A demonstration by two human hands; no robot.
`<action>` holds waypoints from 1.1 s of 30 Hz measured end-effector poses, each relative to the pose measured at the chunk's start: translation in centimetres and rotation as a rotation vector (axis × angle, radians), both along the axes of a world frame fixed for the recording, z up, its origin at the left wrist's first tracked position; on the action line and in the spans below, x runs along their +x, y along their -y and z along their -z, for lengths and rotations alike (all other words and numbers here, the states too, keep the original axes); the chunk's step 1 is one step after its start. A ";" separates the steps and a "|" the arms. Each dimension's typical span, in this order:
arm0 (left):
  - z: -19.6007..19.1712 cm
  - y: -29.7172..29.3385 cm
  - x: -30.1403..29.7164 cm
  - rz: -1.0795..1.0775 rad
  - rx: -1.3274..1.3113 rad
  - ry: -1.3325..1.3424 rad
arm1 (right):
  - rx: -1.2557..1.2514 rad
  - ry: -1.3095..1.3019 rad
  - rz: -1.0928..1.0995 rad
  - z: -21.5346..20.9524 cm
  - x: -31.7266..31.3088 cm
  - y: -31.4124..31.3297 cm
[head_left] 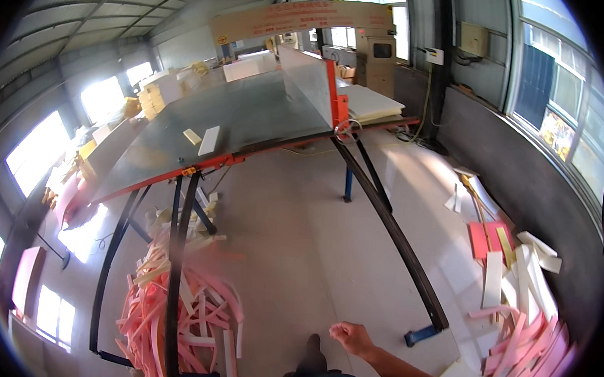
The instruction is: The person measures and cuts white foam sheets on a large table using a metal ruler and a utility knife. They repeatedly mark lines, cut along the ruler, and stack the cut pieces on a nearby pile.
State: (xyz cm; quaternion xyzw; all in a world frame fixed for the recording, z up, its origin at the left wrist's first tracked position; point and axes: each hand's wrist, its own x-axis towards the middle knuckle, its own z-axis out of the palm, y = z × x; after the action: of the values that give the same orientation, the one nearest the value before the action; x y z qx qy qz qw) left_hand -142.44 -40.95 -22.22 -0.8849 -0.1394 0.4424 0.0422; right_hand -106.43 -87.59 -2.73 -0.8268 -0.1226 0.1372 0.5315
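Grey-topped, red-edged workbench (pixel 251 109), upper middle of the frame; main piece of the work, well apart from the visible hand. Tan beam (pixel 305 19) above its far end, top of the frame; too distant to make out any blade, so hazard there unjudged. Pink and white foam strips (pixel 148 324) heaped around bench legs, lower left: likely to tangle feet with a step that way. Foam offcuts (pixel 527 347), lower right, loosely piled; could slither across the floor if brushed. Blue-footed black leg (pixel 400 253), slanting right of centre: probable trip with eyes up on the bench. Upright pale fence (pixel 309 78), cream foam sheets (pixel 373 104) just right of it; perhaps prone to slipping if nudged. Right hand (pixel 352 337), bottom centre: fingers curled in together, nothing visible in grasp. Left hand out of view; fingers impossible to tell. White foam bar (pixel 209 141) and yellowish foam block (pixel 192 137) near the bench's front edge: easily swept off by a sleeve.
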 end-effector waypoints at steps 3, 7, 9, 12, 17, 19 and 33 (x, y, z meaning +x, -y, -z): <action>1.4 -1.4 11.6 0.052 -0.025 0.080 | -0.082 0.066 -0.058 -2.0 8.4 -1.9; 2.8 -1.8 38.4 -0.105 -0.184 0.371 | -0.159 0.089 0.054 -5.2 19.5 -3.0; 1.7 -3.1 51.7 -0.038 -0.282 0.796 | -0.148 0.028 0.138 -4.9 25.9 -3.9; -6.2 3.9 72.2 -0.445 -0.523 0.777 | 0.055 0.066 0.275 -3.7 34.8 -3.2; -10.1 8.1 89.4 -0.185 -0.584 0.858 | -0.013 0.081 0.316 -2.9 51.4 -2.6; -9.2 7.7 91.9 -0.081 -0.534 0.708 | 0.077 0.007 0.373 -0.7 55.6 -2.2; -0.7 -14.1 99.7 -0.050 -0.032 0.114 | 0.669 0.122 0.756 -6.8 106.4 -1.1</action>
State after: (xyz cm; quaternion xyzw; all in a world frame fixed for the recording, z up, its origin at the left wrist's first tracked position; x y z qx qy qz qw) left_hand -42.79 -26.89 -21.53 -0.9055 -0.1567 0.3943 0.0088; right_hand -0.07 -86.46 4.09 -0.6046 0.1172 -0.1600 0.7715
